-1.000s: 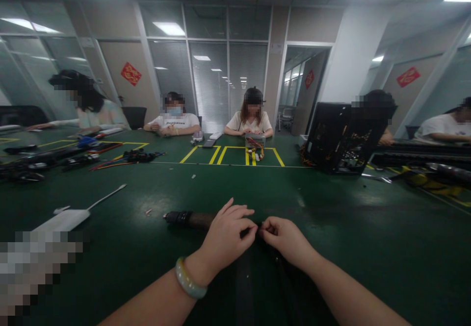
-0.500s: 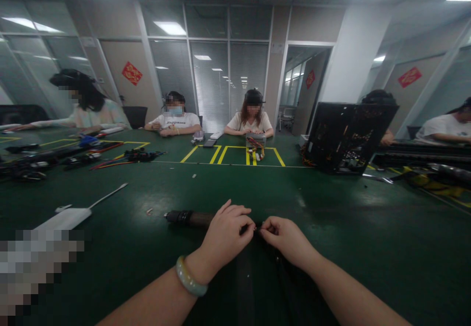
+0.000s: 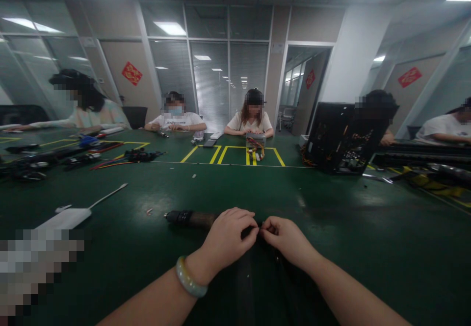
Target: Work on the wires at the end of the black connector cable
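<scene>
My left hand [image 3: 228, 238], with a pale green bangle on its wrist, is curled on a dark sleeved cable bundle [image 3: 189, 217] that lies across the green table [image 3: 147, 184] in front of me. Its fingertips pinch the bundle where they meet my right hand [image 3: 285, 240]. My right hand is closed too, pinching a small dark part at the same spot, which I cannot make out. A black connector end of the bundle sticks out to the left of my left hand. More dark cable runs down towards me between my forearms.
A white adapter with a cable [image 3: 68, 216] lies at the left. A black open computer case [image 3: 340, 137] stands at the right. A power supply with coloured wires [image 3: 254, 145] sits in a yellow-taped box. Several other people sit round the table, with cable bundles [image 3: 136, 156] at the left.
My left hand's fingers, which were lifted and spread, have curled down onto the bundle. My right hand has hardly moved.
</scene>
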`<state>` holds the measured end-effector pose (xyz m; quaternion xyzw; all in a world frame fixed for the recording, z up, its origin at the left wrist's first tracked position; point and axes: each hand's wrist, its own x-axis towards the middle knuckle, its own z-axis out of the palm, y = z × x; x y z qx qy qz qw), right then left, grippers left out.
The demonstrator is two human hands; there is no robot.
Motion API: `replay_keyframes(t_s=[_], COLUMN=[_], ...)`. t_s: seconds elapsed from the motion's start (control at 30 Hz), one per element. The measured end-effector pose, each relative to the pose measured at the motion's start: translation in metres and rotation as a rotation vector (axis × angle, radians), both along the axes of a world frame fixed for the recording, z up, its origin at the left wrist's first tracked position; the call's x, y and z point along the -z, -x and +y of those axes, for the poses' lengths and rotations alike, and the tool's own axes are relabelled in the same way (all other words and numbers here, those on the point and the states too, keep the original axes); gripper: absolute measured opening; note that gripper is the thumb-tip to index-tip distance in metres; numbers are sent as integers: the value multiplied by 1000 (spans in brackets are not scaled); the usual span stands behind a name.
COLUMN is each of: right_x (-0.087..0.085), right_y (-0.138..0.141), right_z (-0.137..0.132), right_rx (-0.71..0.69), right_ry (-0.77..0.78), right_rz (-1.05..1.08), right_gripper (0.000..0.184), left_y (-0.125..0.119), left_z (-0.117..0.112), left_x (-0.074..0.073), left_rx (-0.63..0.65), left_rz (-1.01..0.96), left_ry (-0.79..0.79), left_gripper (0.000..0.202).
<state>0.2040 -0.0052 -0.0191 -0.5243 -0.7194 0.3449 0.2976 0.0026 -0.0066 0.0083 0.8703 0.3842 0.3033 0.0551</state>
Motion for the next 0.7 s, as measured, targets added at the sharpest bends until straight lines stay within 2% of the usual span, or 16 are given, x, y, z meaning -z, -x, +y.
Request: replay_keyframes(t_s=[0.17,0.37,0.53,0.7], right_x=[2,1,-3,-2], right_y=[0,1,1,1], right_z=[0,0,-2,-1], right_rx=[7,1,-8,-4], right_ry=[-11,-16,-14,-15], right_rz=[-19,-21,-20,-35], right_gripper=[14,16,15,15], left_y=[0,0,1,1], left_z=[2,1,2,2], left_x=[4,5,5,5], left_rx=[-34,44,7,27], left_rz=[-12,-3,11,-11], left_ry=[-21,-19,-11,-20], left_gripper=[11,15,14,13])
